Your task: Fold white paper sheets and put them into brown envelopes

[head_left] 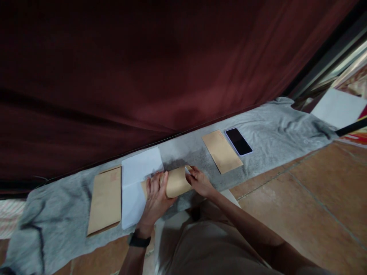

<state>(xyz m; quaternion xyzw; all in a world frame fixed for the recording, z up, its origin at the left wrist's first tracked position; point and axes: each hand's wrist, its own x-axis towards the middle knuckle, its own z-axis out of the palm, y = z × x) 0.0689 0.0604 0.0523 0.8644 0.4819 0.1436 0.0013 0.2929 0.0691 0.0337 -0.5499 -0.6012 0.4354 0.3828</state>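
Observation:
A brown envelope (177,182) is bowed upward between my two hands, its mouth towards the right. My left hand (157,193) grips its left end, fingers across the top and thumb along the near edge. At the mouth, my right hand (199,181) has its fingers closed on a piece of white paper (187,170), of which only a sliver shows. How far the paper reaches inside is hidden. White paper sheets (133,206) lie partly under my left hand and the envelope's left end.
Several brown envelopes (105,200) are stacked at the left, and another flat envelope (222,151) lies at the right beside a phone (239,141). A grey cloth (275,130) covers the long narrow surface. Behind it hangs a dark red curtain (160,76).

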